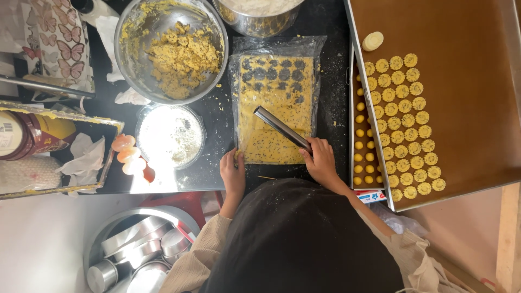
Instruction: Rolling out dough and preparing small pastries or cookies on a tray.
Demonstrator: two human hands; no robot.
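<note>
A flat sheet of yellow dough (277, 108) lies inside a clear plastic bag on the dark counter, with several round holes cut out of its far half. My right hand (321, 163) grips the near end of a metal cylinder roller (282, 129), which lies diagonally across the sheet's near right part. My left hand (233, 174) rests flat at the bag's near left corner and holds nothing. A black head covering (304, 239) hides the counter's near edge.
A steel bowl of crumbly yellow dough (173, 49) and a small bowl of flour (170, 135) stand to the left. On the right is a brown-lined tray (450, 32) with rows of flower-shaped cookies (404, 125); yellow dough balls (359, 142) lie beside it. Metal tins (135, 255) sit below left.
</note>
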